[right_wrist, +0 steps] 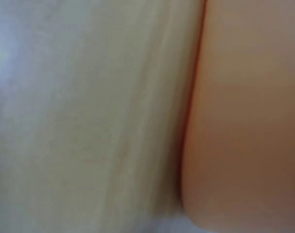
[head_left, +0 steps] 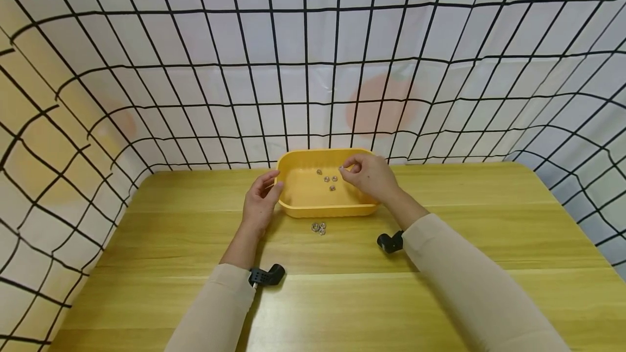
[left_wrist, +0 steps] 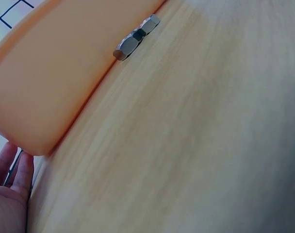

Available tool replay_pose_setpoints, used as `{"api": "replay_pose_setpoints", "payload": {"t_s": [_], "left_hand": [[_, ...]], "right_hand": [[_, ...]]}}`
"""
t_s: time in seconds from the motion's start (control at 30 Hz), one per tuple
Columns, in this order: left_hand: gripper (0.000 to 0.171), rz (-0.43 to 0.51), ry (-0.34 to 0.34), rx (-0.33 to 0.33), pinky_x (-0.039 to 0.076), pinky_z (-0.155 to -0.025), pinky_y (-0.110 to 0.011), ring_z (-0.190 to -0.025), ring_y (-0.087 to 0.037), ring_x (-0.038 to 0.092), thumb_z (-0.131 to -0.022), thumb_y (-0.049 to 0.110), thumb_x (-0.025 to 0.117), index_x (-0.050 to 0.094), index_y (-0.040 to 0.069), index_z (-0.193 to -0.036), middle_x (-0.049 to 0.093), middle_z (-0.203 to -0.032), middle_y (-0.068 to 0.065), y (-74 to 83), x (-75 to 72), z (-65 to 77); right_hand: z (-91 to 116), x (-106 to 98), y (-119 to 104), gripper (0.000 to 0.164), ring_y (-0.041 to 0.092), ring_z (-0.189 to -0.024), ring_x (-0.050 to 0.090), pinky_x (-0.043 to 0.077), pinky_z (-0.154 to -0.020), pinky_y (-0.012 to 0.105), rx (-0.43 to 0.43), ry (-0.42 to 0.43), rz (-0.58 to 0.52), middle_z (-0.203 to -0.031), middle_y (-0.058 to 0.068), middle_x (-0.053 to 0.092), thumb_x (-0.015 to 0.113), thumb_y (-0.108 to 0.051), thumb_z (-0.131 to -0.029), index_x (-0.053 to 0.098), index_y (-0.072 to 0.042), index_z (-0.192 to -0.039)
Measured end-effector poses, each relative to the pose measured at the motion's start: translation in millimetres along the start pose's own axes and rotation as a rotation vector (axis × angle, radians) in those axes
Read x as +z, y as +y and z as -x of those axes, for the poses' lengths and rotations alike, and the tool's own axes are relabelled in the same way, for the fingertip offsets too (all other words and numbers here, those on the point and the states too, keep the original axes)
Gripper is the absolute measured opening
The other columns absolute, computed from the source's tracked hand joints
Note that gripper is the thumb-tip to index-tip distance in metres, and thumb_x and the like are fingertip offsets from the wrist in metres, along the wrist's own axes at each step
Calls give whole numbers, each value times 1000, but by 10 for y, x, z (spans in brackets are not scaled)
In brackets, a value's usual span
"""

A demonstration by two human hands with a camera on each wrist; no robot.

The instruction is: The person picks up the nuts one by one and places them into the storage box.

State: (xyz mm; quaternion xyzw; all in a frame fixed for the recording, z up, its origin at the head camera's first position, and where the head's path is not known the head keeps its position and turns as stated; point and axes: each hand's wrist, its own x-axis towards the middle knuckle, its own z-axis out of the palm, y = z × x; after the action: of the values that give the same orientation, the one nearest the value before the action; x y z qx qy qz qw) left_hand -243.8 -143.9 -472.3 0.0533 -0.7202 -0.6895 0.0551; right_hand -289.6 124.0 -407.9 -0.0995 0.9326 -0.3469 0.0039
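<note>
Four nuts lie in the tray, three nuts before it on the table, a grid behind

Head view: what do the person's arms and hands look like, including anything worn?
The left sleeve and right sleeve are plain beige, ending short of the wrists. At their cuffs sit a black left wrist camera and right wrist camera, both rounded. The left hand and right hand are gloveless.
</note>
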Motion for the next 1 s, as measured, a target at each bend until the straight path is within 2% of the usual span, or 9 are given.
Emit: {"api": "replay_pose_setpoints", "payload": {"t_s": [0.17,0.43,0.67,1.0], "left_hand": [[38,11,-4,3,43,-114,-44,-136,-28,52,-102,23,65,62,16,-139,54,-143,-13,3,3,1],[39,11,-8,-6,43,-114,-44,-136,-29,52,-102,22,64,61,15,-140,53,-144,-13,17,10,18],[40,6,-6,-5,42,-115,-46,-138,-30,49,-103,21,63,58,13,-142,51,-147,-14,1,15,5],[38,7,0,18,43,-114,-45,-135,-29,51,-102,21,64,61,15,-139,54,-143,-13,-19,8,16]], "right_hand": [[7,29,8,22,14,-59,55,44,-57,27,-19,-11,66,-80,0,69,69,-35,-97,74,-15,-105],[17,41,5,24,14,-64,58,45,-60,28,-30,-15,155,-85,-1,70,68,-37,-97,75,-17,-107],[26,46,0,24,13,-64,58,44,-61,27,-27,-7,154,-85,-2,71,69,-36,-96,75,-16,-109],[39,42,-2,25,13,-59,55,43,-58,28,-25,0,121,-81,-3,70,68,-34,-96,74,-15,-113]]}}
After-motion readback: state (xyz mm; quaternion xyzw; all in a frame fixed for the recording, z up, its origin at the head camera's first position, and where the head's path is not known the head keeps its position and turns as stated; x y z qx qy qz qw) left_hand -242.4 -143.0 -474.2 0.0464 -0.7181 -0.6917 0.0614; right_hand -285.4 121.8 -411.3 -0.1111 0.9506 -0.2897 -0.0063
